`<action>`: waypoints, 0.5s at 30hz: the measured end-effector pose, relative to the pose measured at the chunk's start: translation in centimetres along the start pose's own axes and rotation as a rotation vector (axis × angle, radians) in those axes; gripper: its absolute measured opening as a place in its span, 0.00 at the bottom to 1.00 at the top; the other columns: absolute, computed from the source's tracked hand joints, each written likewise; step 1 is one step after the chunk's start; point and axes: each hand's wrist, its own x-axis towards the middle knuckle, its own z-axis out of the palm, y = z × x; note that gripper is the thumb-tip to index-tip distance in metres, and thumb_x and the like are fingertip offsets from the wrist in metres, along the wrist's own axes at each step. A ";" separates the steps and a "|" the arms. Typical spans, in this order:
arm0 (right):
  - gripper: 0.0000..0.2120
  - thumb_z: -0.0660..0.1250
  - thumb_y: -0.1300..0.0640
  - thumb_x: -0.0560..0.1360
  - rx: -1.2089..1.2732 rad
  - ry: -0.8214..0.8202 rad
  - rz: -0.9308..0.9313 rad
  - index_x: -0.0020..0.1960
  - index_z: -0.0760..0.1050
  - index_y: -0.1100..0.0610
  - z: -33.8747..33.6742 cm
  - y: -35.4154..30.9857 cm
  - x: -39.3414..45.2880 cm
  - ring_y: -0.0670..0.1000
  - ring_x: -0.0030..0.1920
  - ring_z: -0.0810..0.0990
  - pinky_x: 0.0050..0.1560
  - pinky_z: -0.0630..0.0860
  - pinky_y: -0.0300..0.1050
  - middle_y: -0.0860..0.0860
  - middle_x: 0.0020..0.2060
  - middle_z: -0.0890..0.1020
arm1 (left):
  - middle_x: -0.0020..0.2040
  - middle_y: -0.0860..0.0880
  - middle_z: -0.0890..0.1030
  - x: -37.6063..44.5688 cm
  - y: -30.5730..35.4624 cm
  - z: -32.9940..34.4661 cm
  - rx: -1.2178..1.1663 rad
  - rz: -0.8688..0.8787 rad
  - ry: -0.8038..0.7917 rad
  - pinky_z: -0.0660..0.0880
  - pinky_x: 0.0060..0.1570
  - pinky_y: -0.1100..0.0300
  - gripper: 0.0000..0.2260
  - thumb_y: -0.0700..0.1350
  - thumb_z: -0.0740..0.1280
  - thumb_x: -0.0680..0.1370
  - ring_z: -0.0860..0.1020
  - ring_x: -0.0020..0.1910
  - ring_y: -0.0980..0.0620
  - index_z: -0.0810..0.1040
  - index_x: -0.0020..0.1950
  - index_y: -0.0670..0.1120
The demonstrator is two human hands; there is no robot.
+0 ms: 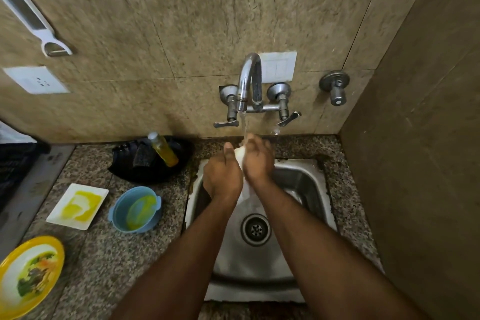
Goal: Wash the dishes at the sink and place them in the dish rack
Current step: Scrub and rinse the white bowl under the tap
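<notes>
Meanwhile, over the steel sink (309,179), both hands (240,166) grip a white dish (246,189) under the tap (248,78), fingers curled round its edges; turning it slowly through the stream should rinse every face before racking.

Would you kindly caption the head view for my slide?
Both hands rinse a white item under the running tap; soiled dishes wait beside the sink.
</notes>
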 end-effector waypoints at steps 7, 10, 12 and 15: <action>0.31 0.50 0.28 0.74 -0.170 -0.127 -0.064 0.63 0.77 0.45 0.7 -0.8 -0.4 0.55 0.64 0.74 0.65 0.72 0.54 0.51 0.63 0.78 | 0.37 0.46 0.85 0.0 -1.3 0.1 -0.279 -0.110 -0.035 0.82 0.43 0.44 0.31 0.68 0.55 0.78 0.84 0.38 0.43 0.84 0.39 0.44; 0.28 0.53 0.28 0.75 -0.160 -0.134 -0.135 0.64 0.74 0.44 1.1 -0.2 -1.4 0.53 0.64 0.73 0.63 0.72 0.54 0.50 0.64 0.76 | 0.30 0.48 0.81 0.4 -1.5 -0.4 -0.284 -0.095 -0.016 0.80 0.36 0.50 0.28 0.63 0.59 0.81 0.80 0.31 0.47 0.78 0.30 0.46; 0.22 0.56 0.36 0.79 -0.054 -0.073 -0.100 0.57 0.79 0.49 0.7 -0.4 -0.7 0.55 0.59 0.77 0.59 0.75 0.51 0.52 0.56 0.80 | 0.31 0.45 0.80 0.3 -2.1 -0.3 -0.268 -0.074 -0.009 0.80 0.37 0.47 0.29 0.65 0.59 0.80 0.80 0.32 0.43 0.77 0.29 0.46; 0.14 0.60 0.53 0.83 -0.002 -0.110 0.072 0.55 0.82 0.58 -0.5 -1.0 1.4 0.53 0.51 0.80 0.53 0.74 0.43 0.55 0.48 0.82 | 0.27 0.50 0.75 -0.5 -2.2 -0.5 -0.299 -0.086 -0.010 0.78 0.37 0.46 0.26 0.63 0.62 0.81 0.75 0.30 0.46 0.76 0.27 0.52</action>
